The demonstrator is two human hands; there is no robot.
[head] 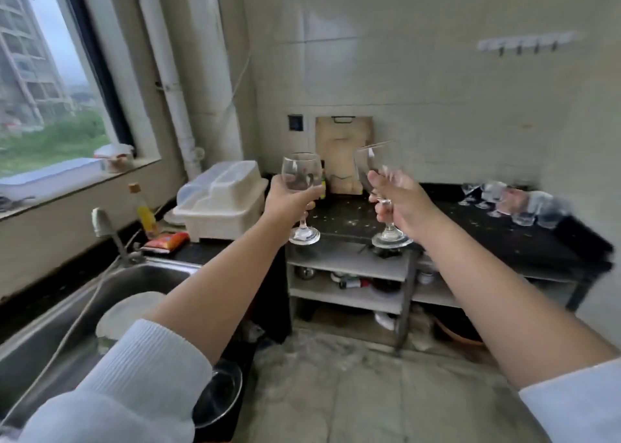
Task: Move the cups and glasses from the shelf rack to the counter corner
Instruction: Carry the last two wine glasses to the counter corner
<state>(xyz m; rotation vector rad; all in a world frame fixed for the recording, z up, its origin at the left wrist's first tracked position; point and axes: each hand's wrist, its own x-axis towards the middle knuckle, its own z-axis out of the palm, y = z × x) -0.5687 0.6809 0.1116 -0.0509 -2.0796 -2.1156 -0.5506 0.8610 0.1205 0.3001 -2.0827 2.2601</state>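
We are gripping one wine glass (300, 177) in the left hand (289, 198), fingers wrapped round its bowl. The right hand (400, 200) is clasping a second wine glass (373, 165), fingers curled round its stem above the black counter (504, 237).

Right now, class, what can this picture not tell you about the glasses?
Head view only:
- Cluster of glassware at the counter's right end: motion blur, so count and types unclear.
- Right glass: the right hand covers its stem.
- Left glass: the left hand hides part of its bowl.
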